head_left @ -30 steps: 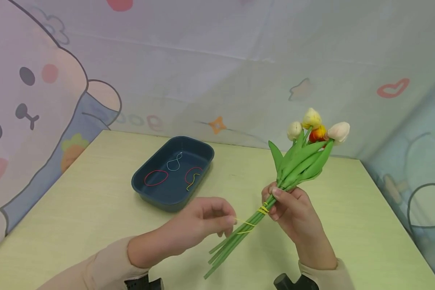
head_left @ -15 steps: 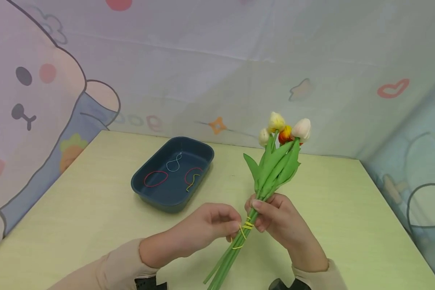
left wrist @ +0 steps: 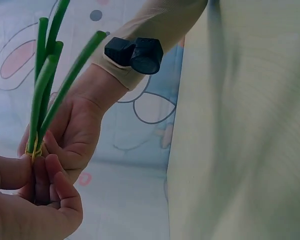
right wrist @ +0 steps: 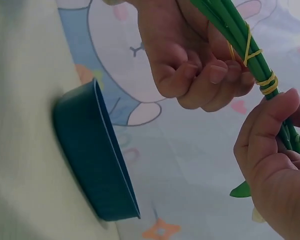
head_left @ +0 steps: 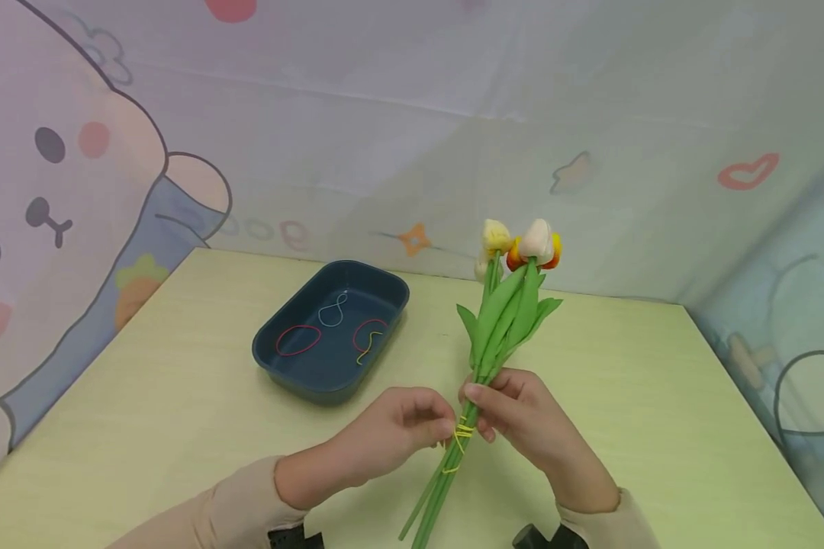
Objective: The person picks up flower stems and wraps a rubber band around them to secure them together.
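A bunch of tulips (head_left: 504, 320) with white, yellow and orange-red heads stands tilted in my right hand (head_left: 532, 427), whose thumb and fingers grip the stems below the leaves. A yellow rubber band (right wrist: 268, 84) is wound several times round the stems just under that grip, and a loose loop runs further down them. My left hand (head_left: 401, 427) is at the band from the left, its thumb and fingertips pinching the yellow strand. In the left wrist view the cut stem ends (left wrist: 50, 65) point up, with both hands close together at the band.
A dark blue tray (head_left: 329, 389) stands left of the flowers on the pale table (head_left: 185, 366). Inside lie red rubber bands (head_left: 298, 341), a pale blue one (head_left: 331, 314) and a yellow one (head_left: 366, 351). A printed cloth (head_left: 384, 114) hangs behind the table.
The tulips and my right hand have moved left and turned more upright. My left hand has shifted slightly right, up to the wound band, and the strand it pulled out is now nearer the stems.
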`<state>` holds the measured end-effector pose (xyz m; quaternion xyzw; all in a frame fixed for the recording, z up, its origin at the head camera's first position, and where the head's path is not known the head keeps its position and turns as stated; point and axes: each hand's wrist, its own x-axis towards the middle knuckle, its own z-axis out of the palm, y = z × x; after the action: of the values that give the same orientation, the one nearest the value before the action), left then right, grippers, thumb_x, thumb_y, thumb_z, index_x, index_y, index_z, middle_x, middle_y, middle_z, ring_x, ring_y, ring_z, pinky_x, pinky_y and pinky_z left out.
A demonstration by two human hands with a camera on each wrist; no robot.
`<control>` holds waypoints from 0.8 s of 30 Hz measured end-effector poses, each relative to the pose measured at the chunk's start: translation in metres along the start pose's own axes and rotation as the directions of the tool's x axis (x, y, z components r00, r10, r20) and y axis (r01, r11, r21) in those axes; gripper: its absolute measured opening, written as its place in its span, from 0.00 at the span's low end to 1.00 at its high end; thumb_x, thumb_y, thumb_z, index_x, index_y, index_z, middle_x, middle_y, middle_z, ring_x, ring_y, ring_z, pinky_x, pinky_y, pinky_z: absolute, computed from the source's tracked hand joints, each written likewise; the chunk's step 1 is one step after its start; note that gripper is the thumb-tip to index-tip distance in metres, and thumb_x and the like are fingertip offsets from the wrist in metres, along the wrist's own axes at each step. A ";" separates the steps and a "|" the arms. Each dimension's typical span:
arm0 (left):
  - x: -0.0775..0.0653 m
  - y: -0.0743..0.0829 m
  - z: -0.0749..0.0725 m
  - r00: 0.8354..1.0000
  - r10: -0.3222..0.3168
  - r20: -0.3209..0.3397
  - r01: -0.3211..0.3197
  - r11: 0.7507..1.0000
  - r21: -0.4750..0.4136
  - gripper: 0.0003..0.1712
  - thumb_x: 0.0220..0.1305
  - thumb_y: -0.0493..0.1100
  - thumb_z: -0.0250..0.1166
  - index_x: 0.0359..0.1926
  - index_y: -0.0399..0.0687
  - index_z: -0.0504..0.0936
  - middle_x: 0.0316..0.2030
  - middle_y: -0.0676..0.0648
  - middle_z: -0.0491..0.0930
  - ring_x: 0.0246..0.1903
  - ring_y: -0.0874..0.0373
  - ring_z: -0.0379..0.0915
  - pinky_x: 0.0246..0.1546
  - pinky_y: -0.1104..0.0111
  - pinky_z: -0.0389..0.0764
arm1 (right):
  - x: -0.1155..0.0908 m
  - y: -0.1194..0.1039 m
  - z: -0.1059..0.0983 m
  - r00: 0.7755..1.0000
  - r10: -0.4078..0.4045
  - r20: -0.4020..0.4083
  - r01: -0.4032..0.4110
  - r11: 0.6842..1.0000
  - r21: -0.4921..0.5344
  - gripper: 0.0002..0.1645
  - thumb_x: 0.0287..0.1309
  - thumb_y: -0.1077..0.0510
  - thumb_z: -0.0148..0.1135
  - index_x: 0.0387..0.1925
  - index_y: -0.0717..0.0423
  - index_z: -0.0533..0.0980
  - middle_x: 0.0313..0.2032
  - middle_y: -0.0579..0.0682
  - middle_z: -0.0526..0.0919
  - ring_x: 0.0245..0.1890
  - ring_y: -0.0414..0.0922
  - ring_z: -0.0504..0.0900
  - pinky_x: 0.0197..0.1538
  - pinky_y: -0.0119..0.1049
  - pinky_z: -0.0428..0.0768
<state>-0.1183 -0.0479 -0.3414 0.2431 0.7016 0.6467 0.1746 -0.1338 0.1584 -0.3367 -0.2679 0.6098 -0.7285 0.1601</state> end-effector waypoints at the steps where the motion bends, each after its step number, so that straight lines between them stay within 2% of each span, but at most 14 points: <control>1: 0.000 -0.001 0.000 1.000 0.001 -0.009 -0.001 1.000 0.013 0.08 0.66 0.34 0.60 0.36 0.29 0.79 0.30 0.46 0.80 0.34 0.62 0.74 0.41 0.71 0.76 | 0.000 0.000 0.000 1.000 0.013 -0.016 -0.013 0.999 -0.035 0.11 0.68 0.64 0.51 0.33 0.56 0.79 0.26 0.40 0.78 0.21 0.33 0.72 0.28 0.26 0.72; 4: -0.002 -0.003 0.001 0.999 0.003 -0.033 -0.001 0.998 0.057 0.08 0.66 0.36 0.61 0.37 0.31 0.81 0.31 0.43 0.82 0.34 0.64 0.75 0.41 0.72 0.76 | 0.001 -0.001 -0.002 0.996 0.054 -0.072 -0.065 0.985 -0.162 0.10 0.67 0.63 0.53 0.30 0.63 0.76 0.20 0.40 0.75 0.19 0.34 0.71 0.28 0.29 0.73; 7: -0.002 -0.004 0.001 0.999 -0.008 -0.044 0.012 0.997 0.081 0.09 0.66 0.38 0.62 0.37 0.33 0.82 0.33 0.42 0.83 0.35 0.64 0.76 0.41 0.72 0.76 | 0.003 -0.001 -0.004 0.988 0.094 -0.120 -0.124 0.953 -0.277 0.14 0.67 0.62 0.54 0.28 0.70 0.73 0.16 0.41 0.72 0.18 0.36 0.71 0.30 0.32 0.74; 13: -0.001 -0.008 -0.006 0.997 0.023 -0.075 -0.011 0.988 0.152 0.09 0.66 0.40 0.63 0.37 0.36 0.83 0.33 0.45 0.82 0.34 0.62 0.77 0.40 0.72 0.76 | 0.007 0.001 -0.012 0.975 0.146 -0.168 -0.201 0.904 -0.378 0.17 0.66 0.59 0.56 0.27 0.70 0.73 0.16 0.43 0.73 0.19 0.38 0.73 0.33 0.35 0.76; 15: -0.003 -0.008 -0.012 0.993 0.061 -0.099 -0.037 0.972 0.231 0.09 0.66 0.41 0.62 0.38 0.39 0.83 0.33 0.48 0.81 0.34 0.61 0.77 0.40 0.70 0.76 | 0.009 0.001 -0.016 0.970 0.162 -0.183 -0.222 0.894 -0.389 0.16 0.66 0.58 0.57 0.28 0.69 0.73 0.17 0.44 0.73 0.20 0.38 0.73 0.34 0.35 0.76; 18: -0.008 -0.009 -0.025 0.981 0.135 -0.139 -0.076 0.927 0.367 0.08 0.68 0.43 0.61 0.38 0.44 0.83 0.35 0.51 0.82 0.35 0.61 0.77 0.39 0.69 0.77 | 0.010 0.003 -0.024 0.961 0.185 -0.204 -0.255 0.878 -0.406 0.16 0.66 0.57 0.57 0.29 0.69 0.74 0.19 0.46 0.74 0.20 0.39 0.73 0.35 0.35 0.77; 20: -0.012 -0.012 -0.036 0.966 0.194 -0.169 -0.100 0.888 0.449 0.06 0.68 0.43 0.61 0.38 0.46 0.83 0.36 0.52 0.82 0.35 0.62 0.77 0.39 0.68 0.77 | 0.011 0.005 -0.031 0.955 0.203 -0.218 -0.280 0.863 -0.422 0.16 0.66 0.57 0.57 0.30 0.69 0.74 0.20 0.47 0.75 0.21 0.39 0.74 0.35 0.36 0.77; 24: -0.021 -0.018 -0.056 0.940 0.254 -0.229 -0.094 0.837 0.539 0.04 0.66 0.41 0.63 0.38 0.47 0.83 0.35 0.54 0.82 0.35 0.62 0.76 0.38 0.67 0.78 | 0.011 0.009 -0.045 0.938 0.239 -0.253 -0.335 0.812 -0.478 0.16 0.66 0.56 0.58 0.31 0.67 0.75 0.20 0.48 0.75 0.22 0.41 0.74 0.35 0.37 0.76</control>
<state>-0.1342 -0.1069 -0.3546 0.2466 0.8426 0.4747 -0.0631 -0.1698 0.1870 -0.3490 -0.1381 0.8273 -0.5275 0.1353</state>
